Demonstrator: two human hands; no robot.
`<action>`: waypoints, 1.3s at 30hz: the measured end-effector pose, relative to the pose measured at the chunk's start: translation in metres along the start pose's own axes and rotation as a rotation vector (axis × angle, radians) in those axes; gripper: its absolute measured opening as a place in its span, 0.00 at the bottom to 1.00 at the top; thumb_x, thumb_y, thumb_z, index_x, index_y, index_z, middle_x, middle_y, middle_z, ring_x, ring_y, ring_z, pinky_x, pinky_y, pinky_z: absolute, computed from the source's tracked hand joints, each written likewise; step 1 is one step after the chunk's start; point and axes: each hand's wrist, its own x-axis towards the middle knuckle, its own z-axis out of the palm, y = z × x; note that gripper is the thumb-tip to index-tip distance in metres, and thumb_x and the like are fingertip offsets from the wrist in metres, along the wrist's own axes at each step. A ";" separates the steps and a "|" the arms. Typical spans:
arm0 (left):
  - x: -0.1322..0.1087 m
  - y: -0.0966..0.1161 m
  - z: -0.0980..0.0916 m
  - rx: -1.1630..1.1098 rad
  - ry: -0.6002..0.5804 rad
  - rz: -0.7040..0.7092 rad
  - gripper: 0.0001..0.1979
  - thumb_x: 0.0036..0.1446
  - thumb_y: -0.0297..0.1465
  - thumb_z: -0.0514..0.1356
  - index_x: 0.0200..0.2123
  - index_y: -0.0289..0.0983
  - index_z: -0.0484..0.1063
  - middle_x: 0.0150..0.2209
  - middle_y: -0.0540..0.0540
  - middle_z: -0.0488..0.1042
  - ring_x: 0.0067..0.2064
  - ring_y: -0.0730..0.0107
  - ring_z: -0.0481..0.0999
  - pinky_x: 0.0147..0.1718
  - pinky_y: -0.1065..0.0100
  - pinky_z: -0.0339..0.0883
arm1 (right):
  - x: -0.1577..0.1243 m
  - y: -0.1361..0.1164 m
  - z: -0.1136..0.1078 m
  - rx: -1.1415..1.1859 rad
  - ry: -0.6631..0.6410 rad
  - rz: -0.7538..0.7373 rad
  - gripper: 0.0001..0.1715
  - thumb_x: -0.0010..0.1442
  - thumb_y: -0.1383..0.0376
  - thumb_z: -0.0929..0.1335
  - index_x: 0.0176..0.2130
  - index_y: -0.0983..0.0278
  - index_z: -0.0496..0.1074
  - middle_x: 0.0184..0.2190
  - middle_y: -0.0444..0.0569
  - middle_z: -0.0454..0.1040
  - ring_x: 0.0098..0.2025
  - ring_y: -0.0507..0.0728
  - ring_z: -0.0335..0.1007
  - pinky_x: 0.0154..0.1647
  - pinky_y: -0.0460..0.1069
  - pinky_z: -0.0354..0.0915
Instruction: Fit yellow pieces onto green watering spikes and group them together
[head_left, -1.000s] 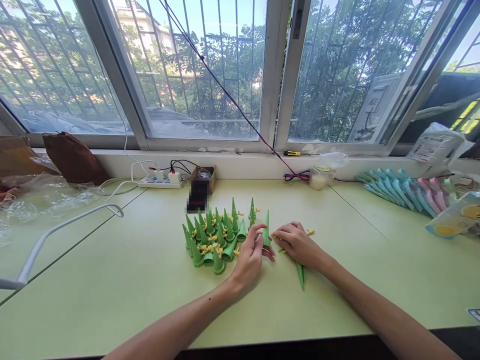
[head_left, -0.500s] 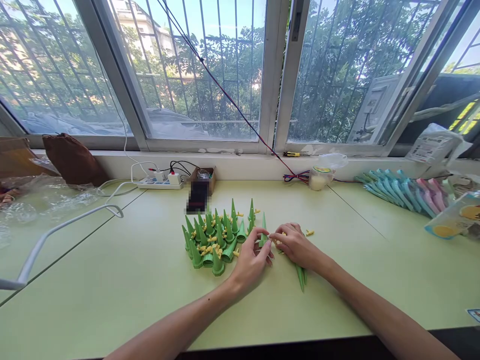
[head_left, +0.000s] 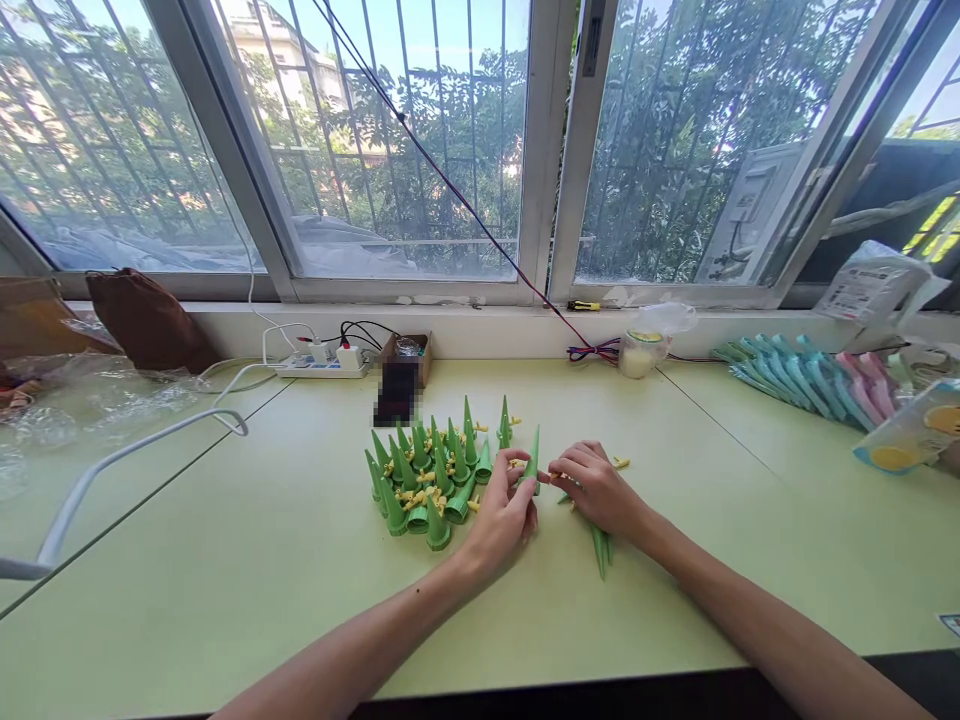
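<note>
My left hand point(head_left: 510, 505) is closed round a green plastic watering spike point(head_left: 532, 455), its point upward. Just right of it, my right hand point(head_left: 600, 490) pinches a small yellow valve point(head_left: 555, 476) between thumb and fingers, mostly covered by them. Below the right palm, green spikes point(head_left: 601, 550) lie on the table with their tips toward me. Another yellow valve point(head_left: 621, 462) rests beyond the right knuckles. Left of my hands stands a cluster of green spikes point(head_left: 438, 528), many upright and some on their sides, with yellow valves point(head_left: 427, 495) among them.
The pale green table point(head_left: 300, 590) runs to the window sill. A power strip point(head_left: 322, 368), a small box point(head_left: 420, 352) and a jar point(head_left: 641, 355) line the back. Wrapped blue and pink items point(head_left: 810, 380) lie right; a white bent tube point(head_left: 112, 465) and clear plastic point(head_left: 112, 400) lie left.
The held spike has shifted slightly right, with my left hand around it. My right hand has drawn a little to the right, and the yellow valve now shows at its fingertips.
</note>
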 end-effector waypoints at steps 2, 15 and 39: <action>0.000 0.001 0.000 -0.047 -0.004 -0.020 0.17 0.63 0.42 0.55 0.50 0.42 0.56 0.41 0.50 0.71 0.21 0.79 0.68 0.18 0.73 0.61 | 0.001 -0.002 0.000 0.016 0.093 -0.018 0.08 0.71 0.69 0.65 0.38 0.62 0.72 0.31 0.47 0.76 0.36 0.57 0.68 0.45 0.53 0.59; -0.005 0.003 0.002 -0.166 -0.098 -0.096 0.19 0.66 0.44 0.51 0.54 0.41 0.53 0.22 0.57 0.65 0.23 0.69 0.70 0.26 0.67 0.66 | 0.003 -0.021 -0.002 0.187 0.279 -0.095 0.08 0.67 0.73 0.68 0.39 0.61 0.70 0.29 0.47 0.72 0.32 0.56 0.66 0.33 0.50 0.65; -0.007 0.002 0.003 -0.233 -0.114 -0.018 0.20 0.68 0.44 0.51 0.56 0.40 0.51 0.26 0.55 0.67 0.26 0.68 0.72 0.30 0.62 0.70 | 0.002 -0.022 0.001 0.305 0.292 -0.120 0.09 0.66 0.74 0.67 0.38 0.60 0.68 0.30 0.48 0.72 0.31 0.55 0.67 0.32 0.50 0.68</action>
